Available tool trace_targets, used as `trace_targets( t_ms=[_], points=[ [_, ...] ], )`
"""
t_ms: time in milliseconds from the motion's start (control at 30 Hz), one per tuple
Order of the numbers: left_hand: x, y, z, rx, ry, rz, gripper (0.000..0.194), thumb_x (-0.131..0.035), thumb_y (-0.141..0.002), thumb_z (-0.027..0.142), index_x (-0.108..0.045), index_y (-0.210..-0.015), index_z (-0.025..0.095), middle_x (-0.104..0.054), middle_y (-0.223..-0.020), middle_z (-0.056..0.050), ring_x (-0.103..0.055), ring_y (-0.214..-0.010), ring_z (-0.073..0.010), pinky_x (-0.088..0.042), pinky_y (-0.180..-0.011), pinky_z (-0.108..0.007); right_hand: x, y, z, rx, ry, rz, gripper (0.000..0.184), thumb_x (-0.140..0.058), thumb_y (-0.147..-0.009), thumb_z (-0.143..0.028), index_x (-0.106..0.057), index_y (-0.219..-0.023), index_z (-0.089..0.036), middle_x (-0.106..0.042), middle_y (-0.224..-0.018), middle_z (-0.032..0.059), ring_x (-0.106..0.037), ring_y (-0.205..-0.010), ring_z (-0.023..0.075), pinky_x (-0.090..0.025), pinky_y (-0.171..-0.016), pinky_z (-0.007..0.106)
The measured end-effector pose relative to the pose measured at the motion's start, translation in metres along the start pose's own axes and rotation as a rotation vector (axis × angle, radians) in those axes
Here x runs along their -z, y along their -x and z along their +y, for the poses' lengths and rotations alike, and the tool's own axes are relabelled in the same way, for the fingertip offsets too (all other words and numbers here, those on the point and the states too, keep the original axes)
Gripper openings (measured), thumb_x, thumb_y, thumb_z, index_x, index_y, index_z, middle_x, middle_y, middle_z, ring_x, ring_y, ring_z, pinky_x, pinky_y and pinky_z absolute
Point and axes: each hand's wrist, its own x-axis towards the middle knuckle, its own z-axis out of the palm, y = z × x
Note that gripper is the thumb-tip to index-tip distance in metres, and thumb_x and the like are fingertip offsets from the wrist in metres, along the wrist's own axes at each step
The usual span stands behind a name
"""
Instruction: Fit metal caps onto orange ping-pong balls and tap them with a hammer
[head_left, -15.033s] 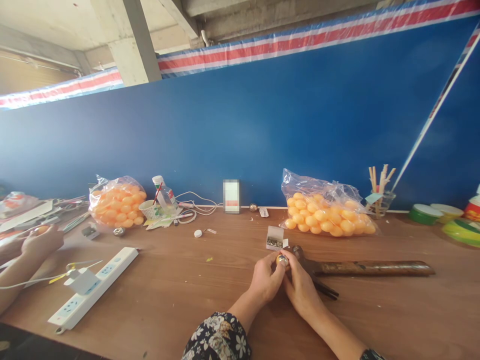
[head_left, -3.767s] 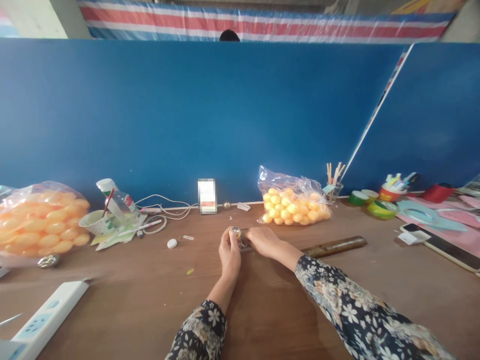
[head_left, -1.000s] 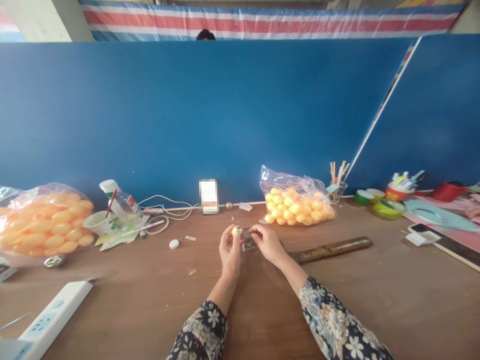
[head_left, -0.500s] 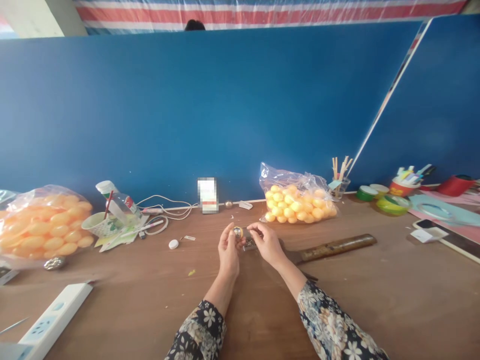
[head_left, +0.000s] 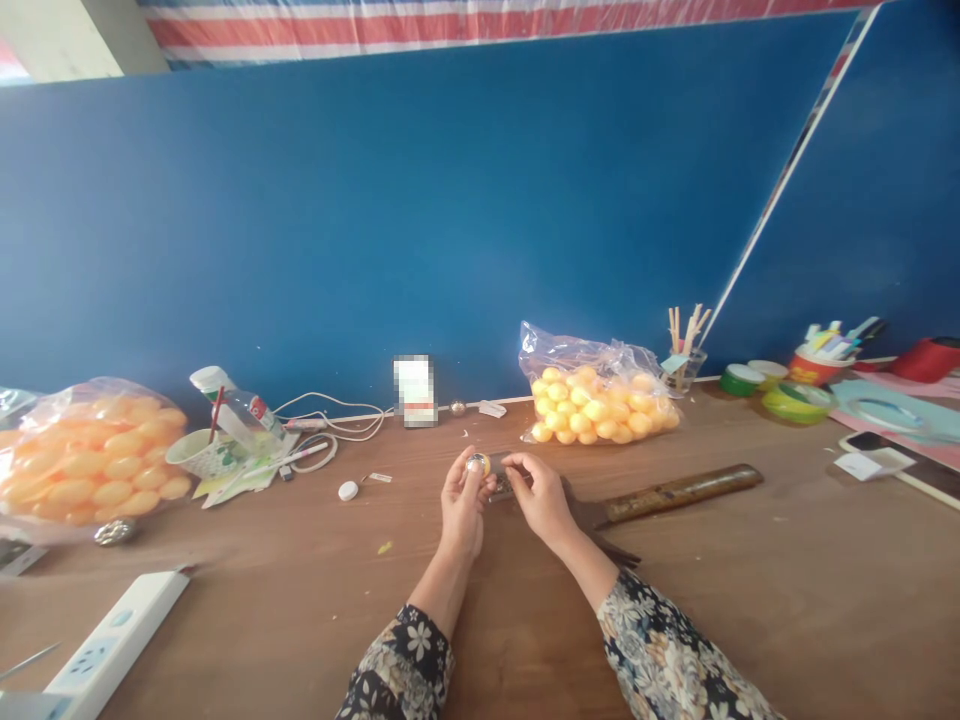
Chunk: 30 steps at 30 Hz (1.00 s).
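My left hand (head_left: 463, 500) grips a small shiny round piece (head_left: 478, 463), silvery with a gold-coloured edge, the thumb lying against it. Just to its right, my right hand (head_left: 538, 495) has thumb and fingertips pinched together; whatever is between them is too small to make out. Under and beside the right hand lies a claw hammer (head_left: 682, 494) with a worn wooden handle pointing right. Its head is partly covered by that hand, and small bits near it cannot be told apart.
A bag of yellow balls (head_left: 600, 405) stands behind the hands, and a bag of orange balls (head_left: 97, 455) at left. A power strip (head_left: 120, 635), a white cap (head_left: 348, 491), a bottle (head_left: 251, 410), tape rolls (head_left: 796, 402) and a phone (head_left: 870, 443) lie around.
The round piece has turned slightly, and my left thumb now lies across it. My right fingers stay pinched close by. The view has shifted a little.
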Motion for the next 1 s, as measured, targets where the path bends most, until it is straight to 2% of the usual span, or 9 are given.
trace_targets(
  t_ms=[167, 467, 633, 800, 1000],
  points=[
    [0.0021, -0.0012, -0.0004, 0.007, -0.004, -0.024, 0.047, -0.078, -0.065, 0.032, -0.064, -0.108, 0.02, -0.067, -0.089, -0.003, -0.062, -0.065, -0.0091, -0.051, -0.069, -0.025, -0.0003, 0.0006, 0.0009, -0.009, 0.011, 0.002, 0.016, -0.048, -0.084, -0.023, -0.063, -0.088, -0.019, -0.07, -0.088, 0.0069, -0.065, -0.08, 0.0197, -0.051, -0.076, 0.033],
    [0.0024, -0.0004, -0.0008, -0.004, -0.076, -0.034, 0.046, -0.078, -0.064, 0.033, -0.065, -0.108, 0.022, -0.067, -0.103, -0.004, -0.064, -0.073, -0.0097, -0.05, -0.071, -0.024, 0.0, 0.0017, 0.0009, -0.016, -0.018, 0.001, 0.016, -0.048, -0.083, -0.022, -0.063, -0.089, -0.019, -0.07, -0.089, 0.0065, -0.064, -0.08, 0.0192, -0.05, -0.076, 0.031],
    [0.0017, 0.0003, 0.0009, -0.037, -0.105, -0.016, 0.047, -0.076, -0.066, 0.036, -0.064, -0.108, 0.02, -0.067, -0.099, -0.005, -0.064, -0.07, -0.0094, -0.05, -0.069, -0.023, -0.0004, 0.0025, 0.0008, -0.023, -0.019, -0.002, 0.016, -0.048, -0.083, -0.023, -0.063, -0.089, -0.019, -0.069, -0.089, 0.0067, -0.065, -0.081, 0.0194, -0.05, -0.075, 0.03],
    [0.0032, -0.0025, 0.0027, -0.013, -0.067, 0.029, 0.044, -0.075, -0.066, 0.036, -0.063, -0.103, 0.017, -0.068, -0.09, -0.005, -0.061, -0.059, -0.0076, -0.048, -0.058, -0.021, -0.001, 0.0029, 0.0005, -0.019, -0.024, -0.002, 0.016, -0.048, -0.083, -0.023, -0.062, -0.088, -0.019, -0.07, -0.087, 0.0068, -0.065, -0.08, 0.0194, -0.05, -0.075, 0.031],
    [0.0043, -0.0023, 0.0045, -0.008, -0.013, -0.005, 0.042, -0.074, -0.069, 0.035, -0.061, -0.104, 0.015, -0.069, -0.083, -0.004, -0.058, -0.053, -0.0061, -0.045, -0.051, -0.017, -0.0028, 0.0028, 0.0024, 0.007, -0.045, 0.013, 0.016, -0.048, -0.083, -0.022, -0.063, -0.088, -0.019, -0.07, -0.087, 0.0067, -0.065, -0.079, 0.0197, -0.051, -0.074, 0.031]
  ],
)
